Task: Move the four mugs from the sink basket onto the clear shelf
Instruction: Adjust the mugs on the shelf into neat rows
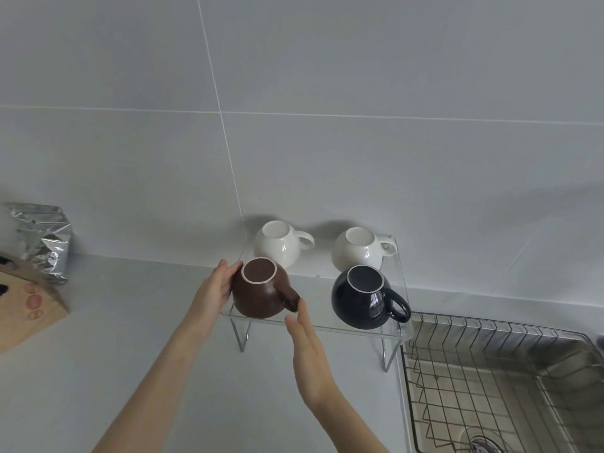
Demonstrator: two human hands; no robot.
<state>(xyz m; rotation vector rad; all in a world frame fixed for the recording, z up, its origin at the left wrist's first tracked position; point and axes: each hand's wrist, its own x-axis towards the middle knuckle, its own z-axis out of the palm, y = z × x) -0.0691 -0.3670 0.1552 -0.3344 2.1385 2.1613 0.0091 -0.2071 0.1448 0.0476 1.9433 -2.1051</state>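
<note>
The left hand [217, 286] was cupped flat against the far side of the brown mug [261, 289], fingers together and lying on its round wall, while the right hand [305, 348] stood just in front of that mug with its fingers straight and loosely spread, the tips close to the handle; whether they touched it I could not tell. Neither hand was really gripping anything; it looked to me more like steadying or nudging than carrying. The brown mug sat upside down on the front left corner of the clear shelf [359, 331], handle pointing toward the right hand. Beside it, at the front right, a dark blue mug [366, 297] also stood upside down, its handle out to the right. Behind them, near the tiled wall, were two white mugs, one on the left [277, 245] and one on the right [358, 251], both upside down as well. That made four mugs on the shelf. The wire basket [490, 371] in the sink, at the right and lower down, showed no mug in the part I could see, though its far edge ran out of view. I judged the job all but finished: what remained seemed only a small straightening of the brown mug and letting go.
</note>
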